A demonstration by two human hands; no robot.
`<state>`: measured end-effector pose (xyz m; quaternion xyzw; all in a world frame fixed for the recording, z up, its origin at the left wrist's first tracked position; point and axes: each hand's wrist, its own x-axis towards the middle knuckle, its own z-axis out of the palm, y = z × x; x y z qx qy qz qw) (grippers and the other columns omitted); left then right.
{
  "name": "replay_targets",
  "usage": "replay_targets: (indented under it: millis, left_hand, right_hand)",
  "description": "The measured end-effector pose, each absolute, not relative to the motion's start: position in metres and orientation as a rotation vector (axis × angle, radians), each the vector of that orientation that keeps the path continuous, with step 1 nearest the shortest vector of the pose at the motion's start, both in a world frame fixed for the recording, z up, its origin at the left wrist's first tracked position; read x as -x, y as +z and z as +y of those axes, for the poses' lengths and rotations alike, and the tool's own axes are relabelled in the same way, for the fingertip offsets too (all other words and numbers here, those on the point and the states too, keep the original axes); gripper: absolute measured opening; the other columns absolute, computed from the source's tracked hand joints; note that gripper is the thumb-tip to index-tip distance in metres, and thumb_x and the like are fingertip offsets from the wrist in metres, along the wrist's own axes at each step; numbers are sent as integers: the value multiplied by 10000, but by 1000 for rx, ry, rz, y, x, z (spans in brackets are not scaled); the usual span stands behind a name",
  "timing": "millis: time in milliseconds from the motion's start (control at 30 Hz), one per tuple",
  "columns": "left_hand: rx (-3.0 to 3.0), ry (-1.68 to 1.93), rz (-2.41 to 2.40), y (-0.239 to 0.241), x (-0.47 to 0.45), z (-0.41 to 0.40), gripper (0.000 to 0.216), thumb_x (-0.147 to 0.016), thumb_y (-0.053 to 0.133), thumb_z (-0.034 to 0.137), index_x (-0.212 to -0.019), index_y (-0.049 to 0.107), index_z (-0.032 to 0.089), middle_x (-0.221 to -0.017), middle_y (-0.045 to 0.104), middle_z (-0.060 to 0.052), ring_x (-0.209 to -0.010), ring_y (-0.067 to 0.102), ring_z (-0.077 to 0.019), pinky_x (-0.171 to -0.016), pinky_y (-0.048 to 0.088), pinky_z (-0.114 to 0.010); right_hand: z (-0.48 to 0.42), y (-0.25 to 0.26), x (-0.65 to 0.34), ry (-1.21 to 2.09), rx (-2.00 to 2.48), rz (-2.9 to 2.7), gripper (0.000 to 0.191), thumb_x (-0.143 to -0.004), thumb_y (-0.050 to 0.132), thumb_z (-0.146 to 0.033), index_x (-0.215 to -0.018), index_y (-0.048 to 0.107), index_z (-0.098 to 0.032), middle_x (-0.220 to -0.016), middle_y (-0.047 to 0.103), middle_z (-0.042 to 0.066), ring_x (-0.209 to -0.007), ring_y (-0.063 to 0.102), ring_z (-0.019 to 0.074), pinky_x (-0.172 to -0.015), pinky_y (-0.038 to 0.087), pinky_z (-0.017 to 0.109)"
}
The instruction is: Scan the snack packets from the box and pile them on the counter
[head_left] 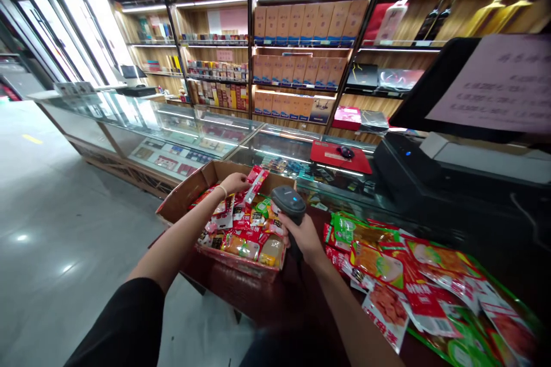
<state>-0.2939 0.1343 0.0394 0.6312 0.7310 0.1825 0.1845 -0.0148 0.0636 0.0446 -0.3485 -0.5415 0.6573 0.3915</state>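
My left hand pinches a red snack packet at the far side of an open cardboard box. The packet is tilted up, with a pale strip along its edge. My right hand is wrapped round the handle of a black barcode scanner, which shows a small blue light on top. The scanner's head is over the box's right side. Inside the box lie several red, green and white snack packets.
To the right, a pile of snack packets spreads over the dark table. Behind the box runs a glass display counter, bearing a red mouse pad with a mouse. A checkout screen stands at the right; stocked shelves line the wall.
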Motion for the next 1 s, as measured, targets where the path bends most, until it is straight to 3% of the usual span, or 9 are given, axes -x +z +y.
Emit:
replay_targets:
  millis: [100,200,300,500,633,800,1000]
  left_hand:
    - [-1408,968,1789,56,269,113,226,-827,648,305,-974,662,133,-803,727,-75,-702,692,-170,-706,556,-286]
    - [-870,1454,1310,67,233,93,217,-784,730,237,-944,632,127,-812,721,-72,-696,692,-136,-727,582,-268]
    - [-617,1668,1067,70,196,76,150,-804,714,149,-913,613,127,-856,721,-67,-741,703,-129,-741,596,-252]
    - [-406,1697,937,67,134,53,108,-865,617,50,-817,560,128,-756,703,-54,-669,691,-119,-785,613,-306]
    - [-447,1672,903,69,101,38,142,-829,677,66,-815,556,140,-792,708,-53,-719,699,-124,-812,606,-305]
    - [-593,1649,804,64,64,18,197,-765,748,135,-892,599,159,-950,712,-51,-860,695,-137,-846,580,-304]
    - [-942,1683,886,32,15,2,272,-730,764,258,-941,614,173,-938,692,-30,-843,656,-150,-847,521,-323]
  right_hand:
    - [56,47,1,1618,887,-1373,440,-698,770,-565,-707,548,-185,-434,527,-49,-304,468,93,-308,370,194]
    - [48,48,-19,1559,929,-1342,472,-677,786,-575,-805,535,-196,-431,524,-65,-301,472,102,-296,363,193]
    - [37,48,-41,1494,963,-1306,540,-671,789,-585,-941,518,-204,-432,526,-81,-306,473,109,-298,373,193]
    - [7,51,-82,1399,1009,-1260,605,-701,769,-590,-1061,451,-222,-470,543,-99,-324,480,104,-313,376,179]
    - [-14,52,-105,1375,1028,-1303,510,-712,756,-591,-932,506,-206,-501,556,-72,-355,507,103,-339,400,188]
    - [-41,47,-137,1294,1119,-1357,476,-760,695,-606,-626,541,-177,-456,535,-20,-357,522,102,-344,397,190]
    - [-74,32,-182,1245,1114,-1182,448,-735,740,-574,-639,561,-175,-454,526,-35,-349,509,97,-332,387,184]
